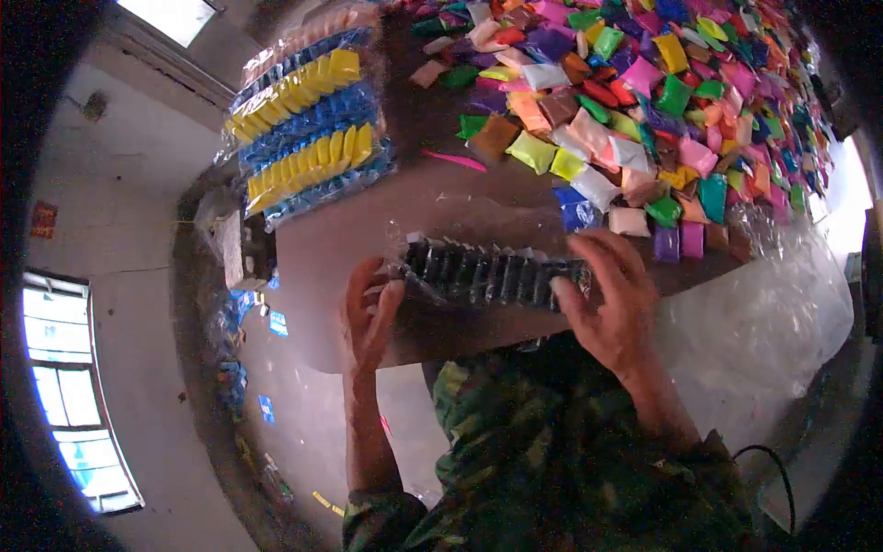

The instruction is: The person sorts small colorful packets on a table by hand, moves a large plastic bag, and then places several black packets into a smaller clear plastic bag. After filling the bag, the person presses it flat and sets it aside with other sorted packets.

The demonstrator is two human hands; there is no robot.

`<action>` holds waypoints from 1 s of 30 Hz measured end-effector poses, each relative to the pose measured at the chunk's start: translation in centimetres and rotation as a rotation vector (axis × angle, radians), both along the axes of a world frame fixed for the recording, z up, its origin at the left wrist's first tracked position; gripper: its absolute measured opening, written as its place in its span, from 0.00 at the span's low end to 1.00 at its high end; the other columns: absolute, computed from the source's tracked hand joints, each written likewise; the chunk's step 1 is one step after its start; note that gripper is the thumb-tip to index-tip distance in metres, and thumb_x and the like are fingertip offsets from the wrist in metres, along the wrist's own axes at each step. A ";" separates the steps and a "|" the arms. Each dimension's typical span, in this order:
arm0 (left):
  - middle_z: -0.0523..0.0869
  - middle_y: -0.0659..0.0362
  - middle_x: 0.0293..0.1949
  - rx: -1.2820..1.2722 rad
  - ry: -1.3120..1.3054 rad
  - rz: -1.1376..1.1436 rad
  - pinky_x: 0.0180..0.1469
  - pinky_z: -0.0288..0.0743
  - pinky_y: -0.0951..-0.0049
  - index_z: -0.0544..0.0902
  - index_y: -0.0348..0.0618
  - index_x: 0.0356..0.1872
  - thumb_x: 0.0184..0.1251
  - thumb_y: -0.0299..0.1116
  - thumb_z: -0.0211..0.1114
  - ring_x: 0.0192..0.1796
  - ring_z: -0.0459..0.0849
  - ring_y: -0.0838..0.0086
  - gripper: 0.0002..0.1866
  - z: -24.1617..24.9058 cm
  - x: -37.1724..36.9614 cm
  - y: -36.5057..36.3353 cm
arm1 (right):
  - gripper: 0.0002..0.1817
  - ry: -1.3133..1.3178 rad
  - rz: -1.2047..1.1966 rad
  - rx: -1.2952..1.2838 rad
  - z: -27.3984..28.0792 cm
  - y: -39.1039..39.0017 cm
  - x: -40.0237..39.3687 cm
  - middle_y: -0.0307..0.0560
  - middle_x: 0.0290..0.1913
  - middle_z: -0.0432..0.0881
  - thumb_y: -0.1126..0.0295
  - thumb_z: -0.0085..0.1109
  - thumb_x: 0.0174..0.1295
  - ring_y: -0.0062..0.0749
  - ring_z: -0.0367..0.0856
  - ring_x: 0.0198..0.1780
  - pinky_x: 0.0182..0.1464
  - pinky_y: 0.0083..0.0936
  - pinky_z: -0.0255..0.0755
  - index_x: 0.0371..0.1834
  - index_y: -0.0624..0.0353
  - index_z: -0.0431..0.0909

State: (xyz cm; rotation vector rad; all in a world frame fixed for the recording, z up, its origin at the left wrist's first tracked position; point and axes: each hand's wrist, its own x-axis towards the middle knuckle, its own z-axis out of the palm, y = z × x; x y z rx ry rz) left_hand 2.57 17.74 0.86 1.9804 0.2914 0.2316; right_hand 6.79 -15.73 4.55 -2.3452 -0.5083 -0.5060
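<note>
Centrally, just below the middle of the frame, a row of dark packets [492,273] sits in a clear plastic sleeve, lying across the brown tabletop [349,267] close to its near edge. The left hand [368,317] presses against the row's left end, its fingers curled up around the end of the sleeve, closed on it. The right hand [612,299] clamps the opposite end, fingers bent over the top of the packets and thumb reaching in from below, so the row is squeezed between the two hands. Crinkled clear film stands up from the sleeve just above the row. Toward the upper right of the frame a broad heap of small coloured packets [644,101] covers the tabletop: pink, green, yellow, purple, brown, white and blue ones lying loose and overlapping; the nearest of them lie just above the right hand. In the upper left of the frame, finished bundles of yellow and blue packets [308,129] in clear wrap are stacked side by side at the tabletop's far left edge. A large sheet of clear plastic [763,313] hangs off the tabletop at the right of the frame. The person's camouflage sleeves [552,460] fill the lower middle, and a window [69,396] shows at the lower left.
</note>
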 end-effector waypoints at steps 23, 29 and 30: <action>0.89 0.59 0.37 -0.001 -0.006 0.194 0.46 0.78 0.72 0.87 0.38 0.47 0.76 0.37 0.68 0.41 0.84 0.76 0.11 -0.8 0.9 -0.9 | 0.14 0.566 0.893 -0.065 -1.6 14.9 11.5 0.53 0.45 0.90 0.61 0.67 0.64 0.51 0.87 0.51 0.55 0.44 0.78 0.48 0.57 0.88; 0.89 0.59 0.36 -0.045 -0.013 0.197 0.46 0.77 0.73 0.87 0.37 0.45 0.75 0.37 0.69 0.39 0.83 0.77 0.12 -1.2 0.6 -0.7 | 0.14 0.603 0.968 -0.067 -2.1 15.3 11.8 0.53 0.45 0.91 0.63 0.67 0.65 0.47 0.89 0.48 0.54 0.41 0.79 0.49 0.57 0.88; 0.89 0.59 0.35 -0.048 -0.017 0.202 0.46 0.77 0.73 0.87 0.37 0.45 0.75 0.37 0.69 0.39 0.83 0.76 0.12 -1.0 0.7 -0.8 | 0.14 0.601 0.963 -0.073 -2.1 15.4 11.7 0.53 0.45 0.91 0.63 0.67 0.65 0.46 0.89 0.48 0.54 0.40 0.79 0.49 0.57 0.88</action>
